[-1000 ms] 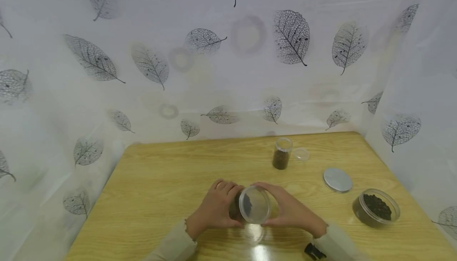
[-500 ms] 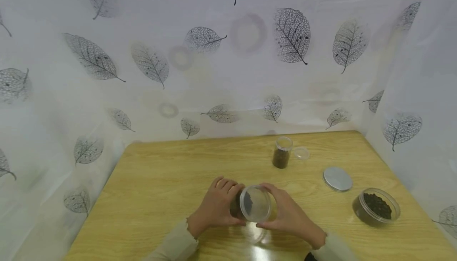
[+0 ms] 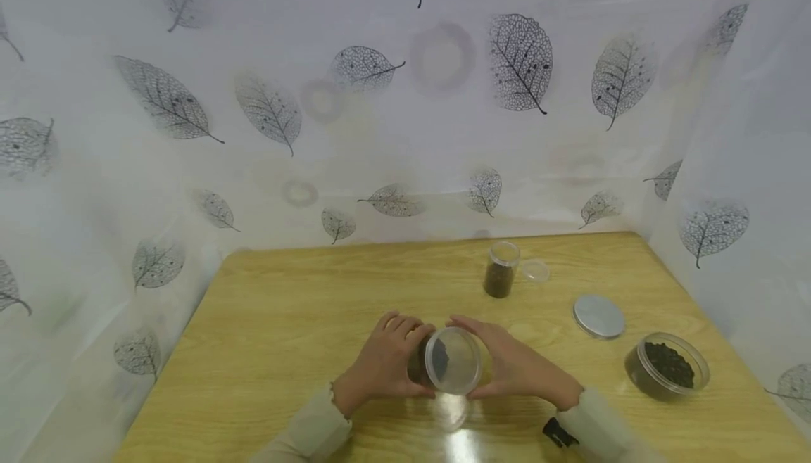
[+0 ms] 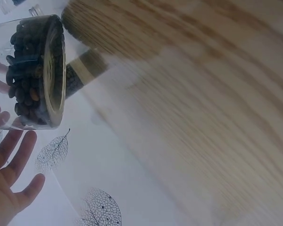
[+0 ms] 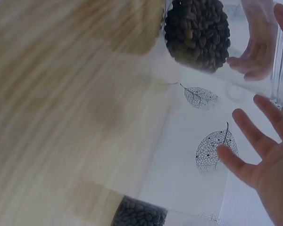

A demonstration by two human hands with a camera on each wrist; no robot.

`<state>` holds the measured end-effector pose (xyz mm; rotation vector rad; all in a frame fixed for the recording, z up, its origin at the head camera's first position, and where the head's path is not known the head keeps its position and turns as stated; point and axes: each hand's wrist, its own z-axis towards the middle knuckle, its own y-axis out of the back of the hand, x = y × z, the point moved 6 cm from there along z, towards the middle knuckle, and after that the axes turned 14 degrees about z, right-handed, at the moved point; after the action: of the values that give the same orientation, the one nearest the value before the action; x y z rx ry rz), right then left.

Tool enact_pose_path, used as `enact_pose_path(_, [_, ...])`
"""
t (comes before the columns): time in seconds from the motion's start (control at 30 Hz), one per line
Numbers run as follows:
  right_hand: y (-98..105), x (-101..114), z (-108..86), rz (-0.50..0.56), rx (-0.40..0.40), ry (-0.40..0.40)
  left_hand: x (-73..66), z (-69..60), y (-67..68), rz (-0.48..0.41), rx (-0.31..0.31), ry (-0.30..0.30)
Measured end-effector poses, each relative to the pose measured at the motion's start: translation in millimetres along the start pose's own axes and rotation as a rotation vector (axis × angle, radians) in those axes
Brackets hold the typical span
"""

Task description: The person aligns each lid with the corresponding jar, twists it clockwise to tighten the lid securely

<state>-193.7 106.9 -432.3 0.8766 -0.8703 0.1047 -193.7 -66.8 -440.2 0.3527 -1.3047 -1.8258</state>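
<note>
Two-Handed Grip and Alignment

From where I stand, the jar (image 3: pixel 418 366) is over the near middle of the bench (image 3: pixel 304 308), tilted, with its round clear end (image 3: pixel 457 363) turned toward the person. That end looks like a lid; I cannot confirm it. Nor can I tell whether the base touches the wood.

The left hand (image 3: pixel 385 363) has its fingers clamped around the body. The right hand (image 3: pixel 512 366) pinches the rim between thumb and forefinger, its other fingers fanned apart.

Recommended practice, in my judgement:

1. Lock the body with the left fingers. It must not rotate with the rim.
2. Seat the right thumb and fingertips on opposite sides of the rim. Apply even pressure; a one-sided squeeze may skew a lid or slip on the smooth wall.
3. Apply any turn about the jar's own axis, from the right wrist.
4. Bring the jar upright before loosening anything. The dark beans (image 5: pixel 198 35) inside could spill if the end opens at this tilt.
5. Avoid sweeping the right arm outward; an uncovered tub (image 3: pixel 702 371) stands beyond it.
</note>
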Motion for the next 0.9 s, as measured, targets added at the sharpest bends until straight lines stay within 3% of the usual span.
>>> enact_pose_path(0.3, [2.3, -0.2, 7.1, -0.003, 0.043, 0.076, 1.3, -1.2, -5.3, -0.033, 0.041, 0.004])
enact_pose_path(0.53, [-1.0, -1.8, 5.7, 0.03, 0.026, 0.039, 1.1, -1.4, -4.8, -0.057, 0.035, 0.01])
enact_pose_path(0.9, [-4.9, -0.1, 1.2, 0.099, -0.016, -0.007, 0.5, -1.5, -3.3, -0.012, 0.03, 0.009])
